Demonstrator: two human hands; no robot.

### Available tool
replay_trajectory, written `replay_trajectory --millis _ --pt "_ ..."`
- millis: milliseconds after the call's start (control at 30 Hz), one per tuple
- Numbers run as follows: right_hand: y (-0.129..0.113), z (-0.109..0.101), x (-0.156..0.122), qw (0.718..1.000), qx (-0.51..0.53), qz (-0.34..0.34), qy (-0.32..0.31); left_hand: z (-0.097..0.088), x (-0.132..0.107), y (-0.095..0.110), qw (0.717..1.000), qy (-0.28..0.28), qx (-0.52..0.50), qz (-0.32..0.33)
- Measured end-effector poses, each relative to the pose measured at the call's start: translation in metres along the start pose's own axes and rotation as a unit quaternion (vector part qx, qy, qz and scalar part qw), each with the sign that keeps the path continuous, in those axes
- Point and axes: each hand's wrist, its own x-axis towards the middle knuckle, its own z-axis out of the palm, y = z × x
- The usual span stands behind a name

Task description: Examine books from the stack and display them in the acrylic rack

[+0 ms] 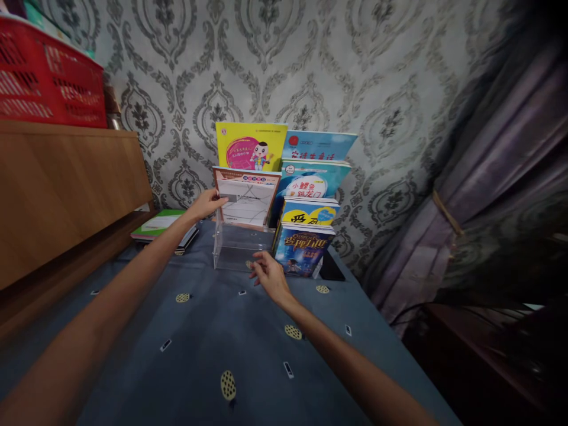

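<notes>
A clear stepped stand [242, 258] holds books in two columns against the wall. My left hand [206, 205] grips the left edge of a white-covered book [252, 204], thumb on its front. This book leans before a brown-bordered book [276, 183], with a yellow book [277, 135] behind on a higher step. My right hand [271, 278] hovers at the stand's lowest left step, fingers loosely apart and holding nothing. Just beside it stands a dark blue book [306, 251] at the front of the right column. Behind that rise a yellow-and-blue book [310, 212] and two light blue ones.
A small pile of books [166, 220] with a green one on top lies left of the stand. Further left, a red plastic basket [53, 80] rests on a wooden cabinet [66, 189]. A dark flat object [332, 269] lies right of the stand. A tied curtain [412, 236] hangs at right.
</notes>
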Motion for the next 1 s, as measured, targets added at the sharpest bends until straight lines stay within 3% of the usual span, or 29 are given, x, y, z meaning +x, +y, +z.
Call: replay_trajectory --millis 133,233,367,433,500,600,667,800,1000 --pt "0.005 0.006 -0.008 1.0 0.003 0.018 -0.007 -0.002 0.001 0.001 1.0 -0.02 -0.021 0.007" --pt "0.007 0.014 -0.015 0.999 0.016 0.032 -0.016 -0.007 -0.002 -0.003 1.0 -0.001 -0.001 0.009" --pt "0.014 0.026 -0.029 0.997 0.048 0.049 -0.026 -0.013 -0.03 -0.022 0.99 0.05 0.127 -0.035" --pt "0.02 0.031 -0.037 0.996 0.064 0.063 -0.031 -0.015 -0.058 -0.04 0.96 0.054 0.258 -0.089" --pt "0.028 0.035 -0.046 0.993 0.075 0.082 -0.029 -0.019 -0.089 -0.061 0.937 0.052 0.32 -0.134" --pt "0.037 0.038 -0.054 0.992 0.087 0.091 -0.02 -0.033 -0.124 -0.093 0.852 0.005 0.479 -0.211" --pt "0.04 0.038 -0.055 0.991 0.093 0.092 -0.024 -0.046 -0.134 -0.11 0.821 -0.027 0.516 -0.241" --pt "0.038 0.037 -0.053 0.989 0.097 0.106 -0.033 -0.07 -0.132 -0.126 0.807 -0.085 0.518 -0.27" --pt "0.035 0.035 -0.052 0.989 0.089 0.113 -0.037 -0.085 -0.14 -0.124 0.813 -0.113 0.531 -0.211"
